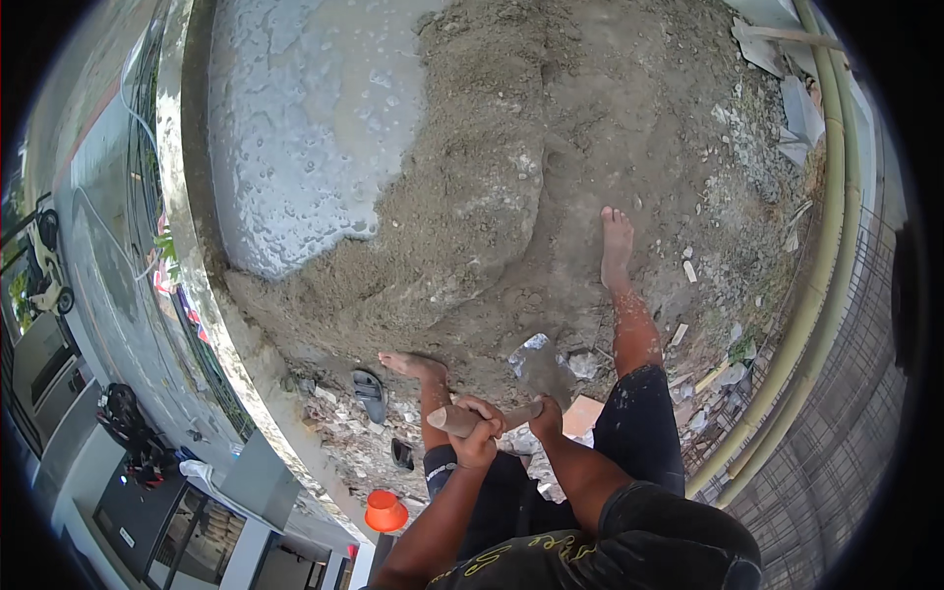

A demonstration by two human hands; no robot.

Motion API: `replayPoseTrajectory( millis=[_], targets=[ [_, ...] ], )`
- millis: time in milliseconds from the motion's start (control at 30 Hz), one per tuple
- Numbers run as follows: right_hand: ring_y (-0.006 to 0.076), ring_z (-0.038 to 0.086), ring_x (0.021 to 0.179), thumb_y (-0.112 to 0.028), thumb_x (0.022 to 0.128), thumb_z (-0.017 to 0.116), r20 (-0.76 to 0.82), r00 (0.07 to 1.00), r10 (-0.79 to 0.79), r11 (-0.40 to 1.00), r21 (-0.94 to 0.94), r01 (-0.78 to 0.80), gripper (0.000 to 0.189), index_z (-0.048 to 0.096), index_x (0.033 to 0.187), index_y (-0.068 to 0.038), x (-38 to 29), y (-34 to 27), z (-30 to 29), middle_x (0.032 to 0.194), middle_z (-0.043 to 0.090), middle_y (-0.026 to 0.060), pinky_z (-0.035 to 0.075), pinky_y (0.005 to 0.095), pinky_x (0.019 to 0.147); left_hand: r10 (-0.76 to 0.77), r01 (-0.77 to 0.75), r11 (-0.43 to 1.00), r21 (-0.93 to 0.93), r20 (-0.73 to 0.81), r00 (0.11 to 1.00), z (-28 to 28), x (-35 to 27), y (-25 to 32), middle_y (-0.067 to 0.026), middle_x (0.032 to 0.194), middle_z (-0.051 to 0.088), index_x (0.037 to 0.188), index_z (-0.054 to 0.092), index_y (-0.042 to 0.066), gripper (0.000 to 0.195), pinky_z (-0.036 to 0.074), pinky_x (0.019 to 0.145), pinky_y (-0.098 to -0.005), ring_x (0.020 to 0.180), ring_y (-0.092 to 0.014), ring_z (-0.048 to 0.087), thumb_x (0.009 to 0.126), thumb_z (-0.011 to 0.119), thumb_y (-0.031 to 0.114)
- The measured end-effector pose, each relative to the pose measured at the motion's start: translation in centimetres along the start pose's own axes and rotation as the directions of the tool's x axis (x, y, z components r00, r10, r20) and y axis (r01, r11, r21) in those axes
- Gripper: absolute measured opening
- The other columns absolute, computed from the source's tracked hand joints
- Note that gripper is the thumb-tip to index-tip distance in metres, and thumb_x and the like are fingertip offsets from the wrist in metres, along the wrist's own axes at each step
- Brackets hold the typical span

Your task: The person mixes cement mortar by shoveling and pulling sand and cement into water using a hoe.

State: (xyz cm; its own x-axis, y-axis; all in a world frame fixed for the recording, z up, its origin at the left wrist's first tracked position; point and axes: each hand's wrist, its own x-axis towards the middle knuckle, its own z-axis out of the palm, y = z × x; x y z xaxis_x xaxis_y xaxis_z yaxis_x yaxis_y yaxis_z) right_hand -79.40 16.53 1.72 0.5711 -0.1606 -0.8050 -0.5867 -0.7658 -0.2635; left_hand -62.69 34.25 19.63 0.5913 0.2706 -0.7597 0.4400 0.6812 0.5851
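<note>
Both of my hands grip the wooden handle [524,414] of a digging tool, a shovel or a hoe. My left hand [479,434] wraps around it near its rounded end, which points left. Further along, my right hand [546,420] holds it close to the metal blade [544,369], which has grey mud on it and a shiny edge. The blade is just beyond my right hand, above wet soil and rubble between my bare feet. Ahead lies a mound of damp grey-brown sandy mix [457,192]. Against its left side is a pool of foamy grey water [317,125].
A low concrete wall [193,243] curves along the left. Black sandals [369,396] and an orange bucket [386,510] are near my left leg. Bamboo poles [830,243] and wire mesh [826,442] lie on the right. Broken tile pieces [581,414] litter the ground.
</note>
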Motion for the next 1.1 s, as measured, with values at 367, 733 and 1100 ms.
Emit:
replayPoseTrajectory(
  millis=[367, 733, 1100],
  targets=[
    [0.0325, 0.059, 0.103, -0.008, 0.072, 0.078, -0.215, 0.976, 0.037, 0.930, 0.364, 0.045, 0.028, 0.058, 0.092, -0.004, 0.2, 6.4, 9.6, 0.101, 0.061, 0.0149, 0.045, 0.0380, 0.092, 0.049, -0.048, 0.998, 0.029, -0.036, 0.998, -4.0, 1.4, -3.5, -0.0072, 0.063, 0.051, 0.077, 0.050, 0.002, 0.017, 0.043, 0.057, -0.0310, 0.054, -0.017, 0.047, 0.065, 0.057, -0.007],
    [0.0244, 0.056, 0.086, 0.003, 0.073, 0.070, -0.274, 0.956, -0.108, 0.807, 0.537, 0.245, 0.017, 0.054, 0.080, 0.000, 4.6, -10.7, 9.2, 0.091, 0.054, 0.0109, 0.049, 0.0342, 0.074, 0.285, -0.305, 0.932, 0.195, 0.124, 0.950, -2.9, 3.1, 6.0, -0.0041, 0.062, 0.049, 0.085, 0.049, 0.006, 0.022, 0.041, 0.056, -0.0344, 0.050, -0.017, 0.045, 0.073, 0.067, 0.011],
    [0.0303, 0.061, 0.082, 0.005, 0.068, 0.078, -0.347, 0.856, -0.384, 0.782, 0.370, 0.501, 0.027, 0.056, 0.081, -0.001, 5.6, -18.3, 5.3, 0.085, 0.060, 0.0127, 0.050, 0.0376, 0.073, 0.397, -0.439, 0.874, 0.207, 0.213, 0.892, -0.3, 1.8, 12.2, -0.0035, 0.058, 0.049, 0.084, 0.048, 0.007, 0.026, 0.041, 0.053, -0.0336, 0.046, -0.017, 0.047, 0.067, 0.068, 0.005]
  ],
)
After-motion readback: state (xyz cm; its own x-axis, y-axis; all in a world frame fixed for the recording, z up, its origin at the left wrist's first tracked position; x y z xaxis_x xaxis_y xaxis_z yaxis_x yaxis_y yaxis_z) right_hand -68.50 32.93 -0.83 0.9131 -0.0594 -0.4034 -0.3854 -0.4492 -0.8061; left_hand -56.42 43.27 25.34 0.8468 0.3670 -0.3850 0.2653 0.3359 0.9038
